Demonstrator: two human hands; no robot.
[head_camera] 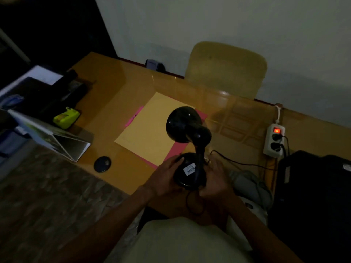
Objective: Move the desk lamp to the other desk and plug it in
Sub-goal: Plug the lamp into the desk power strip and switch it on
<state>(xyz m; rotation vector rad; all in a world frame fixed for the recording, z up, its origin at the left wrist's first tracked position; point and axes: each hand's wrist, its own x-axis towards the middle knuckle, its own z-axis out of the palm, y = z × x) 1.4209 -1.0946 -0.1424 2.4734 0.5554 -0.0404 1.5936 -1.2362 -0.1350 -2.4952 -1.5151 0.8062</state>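
A black desk lamp (187, 141) with a round shade and a round base bearing a white label is at the near edge of the wooden desk (117, 95). My left hand (164, 177) cups the left side of the base. My right hand (215, 179) is against its right side with fingers spread. I cannot tell whether the base rests on the desk or is just above it. The lamp's black cord (241, 163) runs right across the desk to a white power strip (274, 141) whose red switch glows. The lamp is unlit and the room is dim.
A yellow sheet on pink paper (152, 130) lies under the lamp's shade. A small black disc (102, 164), a folded standing card (55, 139) and a yellow-green tape dispenser (66, 116) sit to the left. A chair back (226, 71) stands behind the desk. A dark bag (313, 186) is at right.
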